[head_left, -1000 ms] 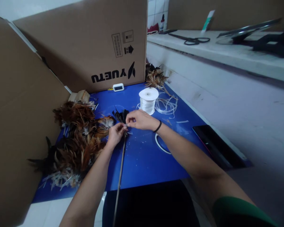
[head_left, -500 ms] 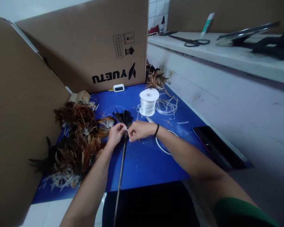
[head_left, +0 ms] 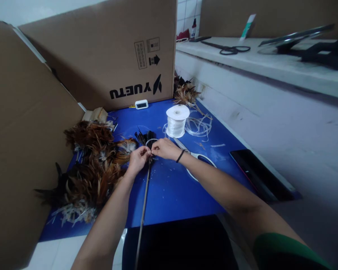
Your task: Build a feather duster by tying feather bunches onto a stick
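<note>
A thin stick (head_left: 144, 204) runs from near my lap up to a tuft of black feathers (head_left: 150, 136) at its far end. My left hand (head_left: 137, 160) pinches the base of the tuft where it meets the stick. With fingers pressed together, my right hand (head_left: 166, 149) grips a pale plastic strip (head_left: 151, 140), which arcs in a small loop over the feathers. The two hands' fingertips almost meet there, and they hide the binding point. White-handled scissors (head_left: 196, 155) lie partly under my right forearm. A spool of white strip (head_left: 176, 126) stands just beyond.
Piles of brown feathers (head_left: 94, 180) cover the blue table's left side, with a wooden block (head_left: 98, 114) behind. A cardboard box (head_left: 107, 56) walls the back. On the right lie a loose strip coil (head_left: 198, 126) and a dark phone (head_left: 259, 174); black scissors (head_left: 233, 50) rest on the ledge.
My right hand has turned and shifted slightly up, its fingertips now against those of my left. A strip loop has come into view over the feathers, and more of the scissors shows. My left hand stays put.
</note>
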Available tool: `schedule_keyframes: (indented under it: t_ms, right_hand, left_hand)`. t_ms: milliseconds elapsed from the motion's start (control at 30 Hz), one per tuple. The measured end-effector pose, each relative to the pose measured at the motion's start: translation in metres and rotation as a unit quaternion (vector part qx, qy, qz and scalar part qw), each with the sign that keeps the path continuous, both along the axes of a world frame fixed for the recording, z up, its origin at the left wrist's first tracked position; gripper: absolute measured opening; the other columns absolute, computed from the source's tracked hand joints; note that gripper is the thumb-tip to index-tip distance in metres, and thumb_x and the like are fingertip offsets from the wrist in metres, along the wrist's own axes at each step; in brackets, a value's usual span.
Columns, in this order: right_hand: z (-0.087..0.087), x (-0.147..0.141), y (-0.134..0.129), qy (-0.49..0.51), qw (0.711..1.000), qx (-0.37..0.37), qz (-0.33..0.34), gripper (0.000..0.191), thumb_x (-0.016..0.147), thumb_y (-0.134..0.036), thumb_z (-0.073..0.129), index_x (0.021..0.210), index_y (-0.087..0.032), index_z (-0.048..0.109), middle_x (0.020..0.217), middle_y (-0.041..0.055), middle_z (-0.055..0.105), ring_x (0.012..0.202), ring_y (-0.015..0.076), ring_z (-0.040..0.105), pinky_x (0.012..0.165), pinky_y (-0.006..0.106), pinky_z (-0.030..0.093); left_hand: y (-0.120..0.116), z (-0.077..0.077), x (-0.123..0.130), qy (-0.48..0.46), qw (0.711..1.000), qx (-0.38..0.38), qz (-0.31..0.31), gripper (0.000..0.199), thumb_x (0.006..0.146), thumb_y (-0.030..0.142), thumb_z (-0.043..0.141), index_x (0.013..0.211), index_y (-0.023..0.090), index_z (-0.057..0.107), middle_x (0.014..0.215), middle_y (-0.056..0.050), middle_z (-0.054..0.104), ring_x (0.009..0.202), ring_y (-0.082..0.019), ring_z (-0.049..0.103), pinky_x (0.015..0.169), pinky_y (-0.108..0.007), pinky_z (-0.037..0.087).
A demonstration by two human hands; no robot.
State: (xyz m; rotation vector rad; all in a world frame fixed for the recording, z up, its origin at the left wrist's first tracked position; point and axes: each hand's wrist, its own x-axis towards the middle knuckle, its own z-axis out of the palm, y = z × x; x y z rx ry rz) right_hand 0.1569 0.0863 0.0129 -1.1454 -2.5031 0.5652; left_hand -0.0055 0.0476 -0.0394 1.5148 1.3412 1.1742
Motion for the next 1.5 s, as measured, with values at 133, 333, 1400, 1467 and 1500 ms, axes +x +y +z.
schedule_keyframes:
  t_ms: [133,333,1400,1467,1500]
  right_hand:
    - [-0.001,0.000,0.000,0.015,1.000,0.012,0.022,0.018,0.075,-0.025,0.056,0.073,-0.018,0.072,0.067,0.0031,0.067,0.061,0.0112,0.055,0.056,0.022,0.030]
    - [-0.001,0.005,0.004,0.016,0.998,0.012,0.056,0.017,0.070,-0.022,0.055,0.069,-0.018,0.071,0.062,0.0013,0.064,0.055,0.0093,0.050,0.053,0.021,0.028]
    - [-0.050,-0.008,0.032,0.257,0.943,-0.209,0.019,0.013,0.065,-0.008,0.066,0.076,-0.012,0.069,0.069,-0.0006,0.065,0.063,0.0087,0.056,0.065,0.020,0.043]
    - [-0.052,-0.009,0.032,0.267,0.939,-0.218,0.015,0.013,0.064,-0.007,0.066,0.076,-0.012,0.069,0.069,-0.0007,0.066,0.064,0.0088,0.057,0.065,0.021,0.044]
    - [-0.052,-0.009,0.032,0.271,0.937,-0.220,0.014,0.014,0.064,-0.007,0.067,0.076,-0.013,0.069,0.069,-0.0009,0.066,0.064,0.0089,0.057,0.065,0.020,0.044]
  left_hand:
    - [-0.001,0.005,0.001,-0.030,0.999,-0.019,-0.005,0.018,0.072,0.032,0.063,0.069,0.016,0.056,0.051,0.005,0.048,0.043,-0.006,0.040,0.043,-0.019,0.031]
    - [-0.001,0.007,0.001,-0.081,0.994,-0.064,0.018,0.022,0.062,0.030,0.072,0.069,0.014,0.058,0.053,0.004,0.052,0.044,-0.005,0.042,0.043,-0.018,0.033]
    - [-0.003,0.002,-0.008,0.323,0.898,0.299,0.014,0.009,0.081,0.019,0.054,0.082,0.019,0.063,0.077,-0.002,0.068,0.067,-0.012,0.062,0.064,-0.022,0.048]
    - [-0.003,0.001,-0.008,0.323,0.893,0.314,0.018,0.010,0.081,0.019,0.054,0.084,0.020,0.064,0.080,-0.002,0.069,0.069,-0.013,0.063,0.067,-0.023,0.049]
    - [-0.003,0.001,-0.008,0.321,0.892,0.318,0.022,0.011,0.081,0.019,0.055,0.085,0.020,0.064,0.080,-0.003,0.069,0.071,-0.013,0.064,0.068,-0.023,0.049]
